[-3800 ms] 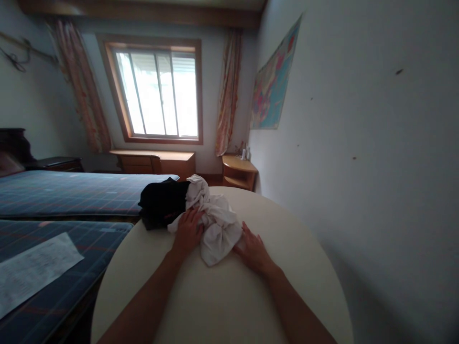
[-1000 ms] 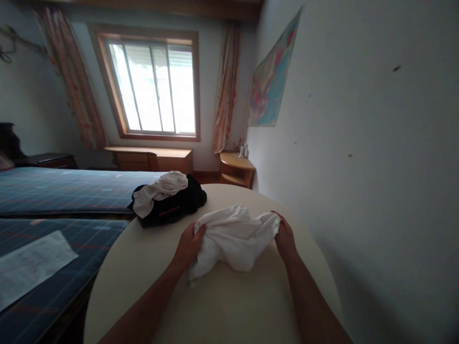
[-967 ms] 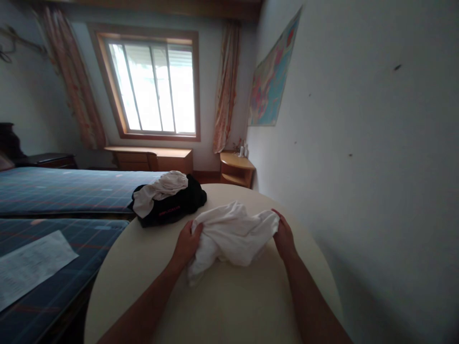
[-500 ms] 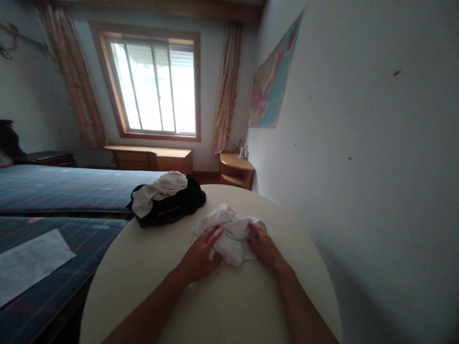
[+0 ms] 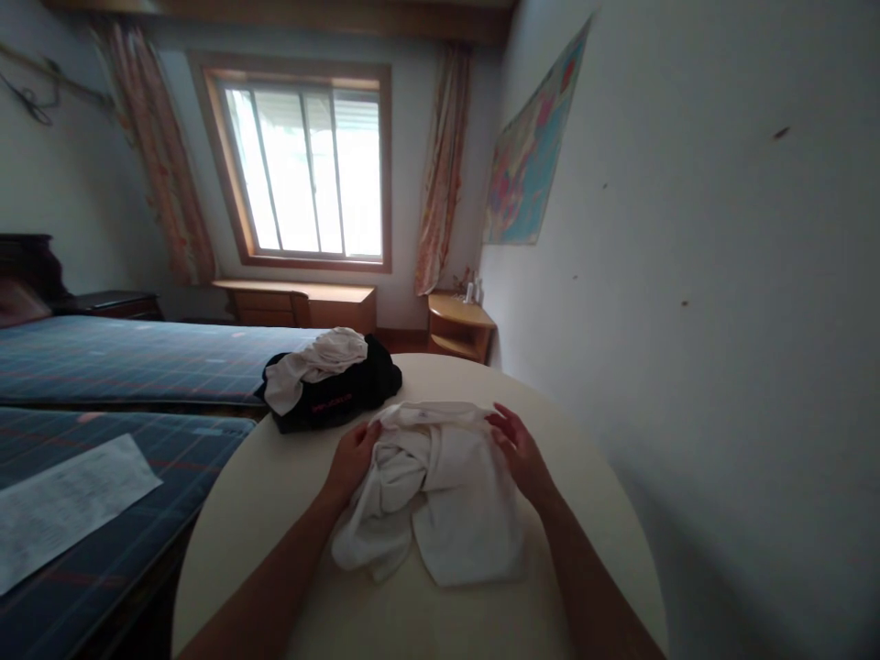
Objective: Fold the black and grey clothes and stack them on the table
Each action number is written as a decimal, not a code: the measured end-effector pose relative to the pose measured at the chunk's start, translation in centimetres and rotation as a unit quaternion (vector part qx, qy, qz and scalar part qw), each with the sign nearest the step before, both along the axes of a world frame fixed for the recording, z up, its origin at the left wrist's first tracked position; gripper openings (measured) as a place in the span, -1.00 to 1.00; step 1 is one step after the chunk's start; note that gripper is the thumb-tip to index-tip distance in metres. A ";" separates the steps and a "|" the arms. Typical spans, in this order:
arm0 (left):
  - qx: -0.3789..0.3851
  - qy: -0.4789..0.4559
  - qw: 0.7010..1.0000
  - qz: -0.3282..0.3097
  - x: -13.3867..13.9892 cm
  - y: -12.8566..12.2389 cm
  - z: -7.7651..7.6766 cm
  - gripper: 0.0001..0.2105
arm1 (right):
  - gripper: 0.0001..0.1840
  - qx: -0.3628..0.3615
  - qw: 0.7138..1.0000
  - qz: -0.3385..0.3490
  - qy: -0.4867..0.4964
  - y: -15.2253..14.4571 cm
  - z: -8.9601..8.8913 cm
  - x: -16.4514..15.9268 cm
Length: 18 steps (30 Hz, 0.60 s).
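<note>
White shorts (image 5: 467, 504), wrinkled, with a band along the top and two leg-like parts below, lie spread on the round cream table (image 5: 426, 623). My left hand (image 5: 354, 458) is closed on the upper left end of the band. At the band's upper right end, my right hand (image 5: 515, 449) pinches the cloth, its upper fingers somewhat raised. Beyond my left hand, on the table's far left, sits a black cloth heap (image 5: 336, 403) with reddish lettering. A crumpled whitish cloth (image 5: 316, 362) rests over it.
Two beds with blue plaid mattresses (image 5: 151, 357) stand on the left; a printed paper sheet (image 5: 75, 500) lies on the nearer one. The white wall (image 5: 721, 394) runs close along the right. A wooden desk (image 5: 302, 298) and a corner shelf (image 5: 460, 316) stand at the back.
The shorts have gone from a crumpled bundle to a more spread shape, with the legs hanging toward me. My hands have moved apart and a little away, to the band's ends.
</note>
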State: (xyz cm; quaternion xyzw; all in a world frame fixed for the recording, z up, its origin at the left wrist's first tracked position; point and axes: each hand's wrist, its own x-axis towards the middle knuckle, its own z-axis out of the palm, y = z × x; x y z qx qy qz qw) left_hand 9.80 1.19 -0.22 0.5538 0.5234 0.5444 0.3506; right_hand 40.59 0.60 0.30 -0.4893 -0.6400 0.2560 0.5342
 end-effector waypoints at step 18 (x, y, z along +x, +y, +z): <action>-0.017 0.059 0.980 -0.189 -0.3 -0.8 0.3 -0.56 | -0.60 -0.087 0.990 0.066 -0.090 -0.7 1.1 1.0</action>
